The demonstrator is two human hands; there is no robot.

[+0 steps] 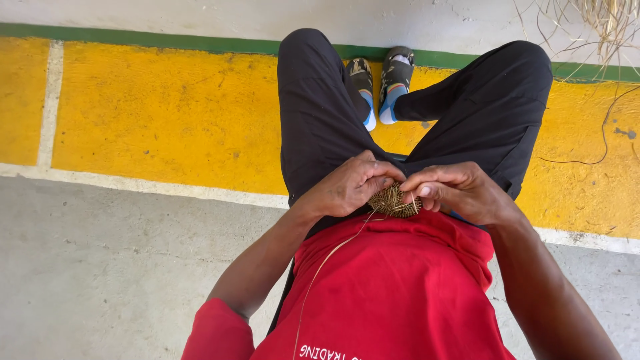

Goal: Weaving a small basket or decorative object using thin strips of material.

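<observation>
both hands pinch a small coiled woven disc (393, 201) just above the red shirt (393, 287): left hand (350, 187) and right hand (453, 192) closed on its rim. the stitching step seems in hand; a pale fibre strand (327, 263) trails down the shirt and likely needs pulling snug.

I sit outdoors, or in an open yard or porch, at what looks like a small hand-weaving spot rather than any fitted workshop. Under me runs a bare grey concrete floor (113, 267), rough and stained, and ahead of my legs lies a broad band of worn yellow paint (167, 113) edged with a white line (133, 183) and a green stripe (167, 40), as on a painted walkway. At the far right corner of the ground a heap of dry straw fibres (600, 27) lies loose, with single strands trailing over the yellow paint.
</observation>
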